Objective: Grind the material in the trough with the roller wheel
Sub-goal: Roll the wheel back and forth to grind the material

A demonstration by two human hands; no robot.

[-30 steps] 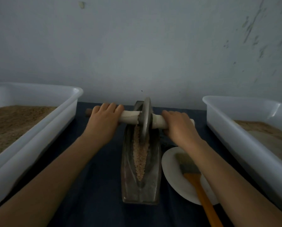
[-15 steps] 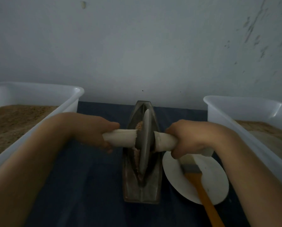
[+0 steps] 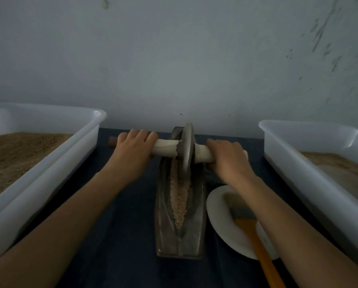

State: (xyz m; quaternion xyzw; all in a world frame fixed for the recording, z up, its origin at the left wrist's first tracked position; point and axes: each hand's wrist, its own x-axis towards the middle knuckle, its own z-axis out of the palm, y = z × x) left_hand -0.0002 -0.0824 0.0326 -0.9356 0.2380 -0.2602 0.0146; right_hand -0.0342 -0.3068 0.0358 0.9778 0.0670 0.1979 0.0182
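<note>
Both bare forearms are reaching forward from the near edge, converging toward the far middle. The left hand (image 3: pixel 131 151) is lying knuckles-up with its fingers curling over the roller wheel's handle (image 3: pixel 165 150) (thumb hidden underneath). The right hand (image 3: pixel 229 161) is gripping the handle's opposite end likewise, wrist angling slightly inward.

The head camera is looking forward and down — close over the trough (image 3: pixel 180 215), facing the wall (image 3: pixel 174 59).
</note>
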